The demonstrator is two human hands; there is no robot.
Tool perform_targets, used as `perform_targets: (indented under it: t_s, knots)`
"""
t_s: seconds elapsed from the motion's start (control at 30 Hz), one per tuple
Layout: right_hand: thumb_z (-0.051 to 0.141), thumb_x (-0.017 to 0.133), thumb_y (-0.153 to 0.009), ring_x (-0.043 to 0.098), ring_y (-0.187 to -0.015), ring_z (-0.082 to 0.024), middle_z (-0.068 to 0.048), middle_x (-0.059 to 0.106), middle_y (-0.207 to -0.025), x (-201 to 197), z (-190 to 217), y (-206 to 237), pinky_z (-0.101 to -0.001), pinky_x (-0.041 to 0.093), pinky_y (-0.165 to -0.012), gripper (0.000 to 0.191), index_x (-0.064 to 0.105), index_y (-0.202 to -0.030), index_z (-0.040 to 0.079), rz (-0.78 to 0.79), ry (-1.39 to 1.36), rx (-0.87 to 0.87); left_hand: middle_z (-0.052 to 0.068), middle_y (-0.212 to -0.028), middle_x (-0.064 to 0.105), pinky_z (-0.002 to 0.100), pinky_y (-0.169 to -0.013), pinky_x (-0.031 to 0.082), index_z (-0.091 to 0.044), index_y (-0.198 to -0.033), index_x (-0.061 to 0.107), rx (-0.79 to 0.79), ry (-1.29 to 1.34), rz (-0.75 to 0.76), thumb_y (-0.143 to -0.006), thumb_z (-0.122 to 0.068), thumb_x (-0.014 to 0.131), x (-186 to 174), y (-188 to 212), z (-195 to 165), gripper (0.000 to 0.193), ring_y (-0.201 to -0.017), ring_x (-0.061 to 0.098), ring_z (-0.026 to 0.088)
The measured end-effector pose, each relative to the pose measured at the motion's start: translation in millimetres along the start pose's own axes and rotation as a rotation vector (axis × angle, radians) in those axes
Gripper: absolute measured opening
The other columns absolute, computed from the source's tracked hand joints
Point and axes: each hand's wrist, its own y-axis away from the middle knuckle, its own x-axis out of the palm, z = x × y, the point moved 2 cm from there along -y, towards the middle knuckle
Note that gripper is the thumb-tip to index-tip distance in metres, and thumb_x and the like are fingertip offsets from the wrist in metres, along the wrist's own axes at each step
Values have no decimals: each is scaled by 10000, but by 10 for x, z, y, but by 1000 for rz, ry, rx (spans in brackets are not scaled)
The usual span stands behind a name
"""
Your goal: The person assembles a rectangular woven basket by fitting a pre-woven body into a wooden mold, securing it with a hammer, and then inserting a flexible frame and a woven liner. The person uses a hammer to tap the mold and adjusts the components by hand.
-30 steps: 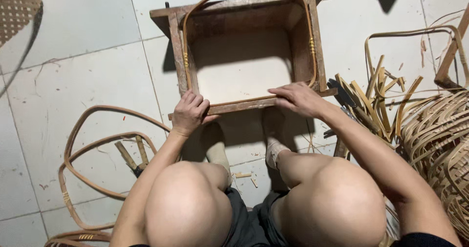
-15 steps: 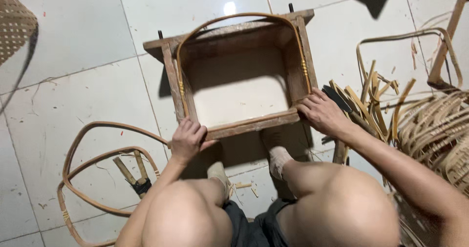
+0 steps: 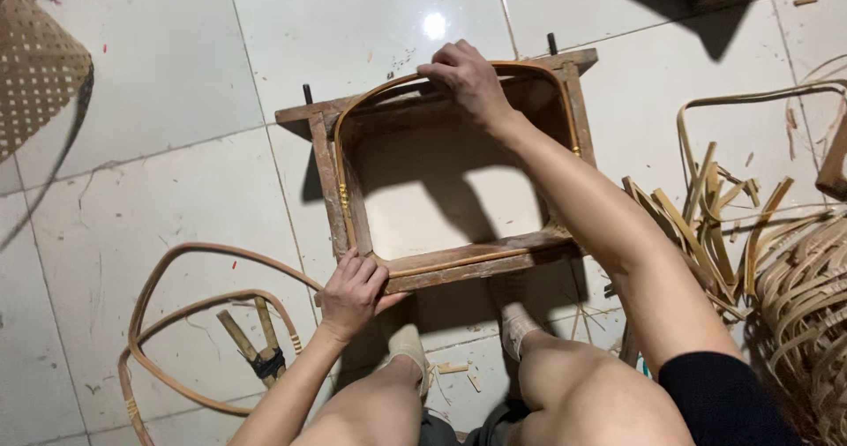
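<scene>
Only the head view to go on here, looking straight down at the tiled floor (image 3: 159,190).

The wooden frame (image 3: 325,172) sits on the floor at about 12 o'clock from my knees, a rough open rectangle with two dark pegs sticking up along its far rail. A thin cane hoop (image 3: 342,194) runs around the inside of it, bent to follow the corners.

My left hand (image 3: 351,292) is down at the near-left corner, roughly 7 o'clock on the frame. Its grip is curled over the near rail, fingers pressed onto the wood right where the hoop turns. My right hand (image 3: 468,77) reaches across to the far rail, around 12 o'clock, and its grip is clenched on the cane hoop at the top edge, pinching it against the wood.

Off at 9 o'clock there's a loose cane loop (image 3: 168,318) lying on the floor with a pair of wooden-handled pliers (image 3: 256,344) inside it. At 3 o'clock there's a heap of cane strips (image 3: 706,221) and, beside that, a coiled bundle (image 3: 807,292). A woven panel (image 3: 35,75) pokes in at 10 o'clock.
</scene>
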Motion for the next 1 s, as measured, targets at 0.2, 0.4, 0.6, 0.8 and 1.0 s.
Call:
perform_targets:
  t_s: [0.2,0.4,0.6,0.8,1.0]
  knots:
    - [104,684,-968,619,-999,-224,-35,685,-1072,-132,165,242,-351,580,-863,177,775,-1108,162,-90,5,12,108,-1046,693,407,-817,568,-85,-1008,683,-265,236,-145,-912,-537,713,-65,-475,476,464,-921,665,230]
    - [100,684,-1006,617,-982,-209,-35,692,-1053,-158,226,325,-362,585,-839,148,783,-1107,147,-37,-55,49,29,-880,640,241,-670,527,-76,-1022,585,-849,1038,-156,-877,-169,856,272,-1282,1789,321,-774,609,82]
    - [107,678,-993,637,-1004,-191,-18,703,-1069,-168,260,532,-348,598,-874,158,775,-1108,155,-36,-83,23,-8,-719,621,198,-491,439,-91,-929,572,-1071,1247,18,-823,-157,882,467,-1315,1891,334,-598,584,58]
    - [85,722,-982,623,-969,-204,-34,698,-1037,-179,320,519,-364,571,-817,137,780,-1092,141,5,-62,67,27,-738,647,223,-527,498,-101,-879,543,-1122,1161,38,-807,-115,880,236,-1414,1837,346,-634,632,89]
    - [32,718,-977,646,-1007,-229,-64,689,-1068,-221,363,498,-389,559,-849,255,667,-1219,93,-37,-79,62,75,-1226,642,398,-920,569,-136,-1108,738,-219,118,-180,-883,159,648,336,-2193,828,382,-1101,601,246]
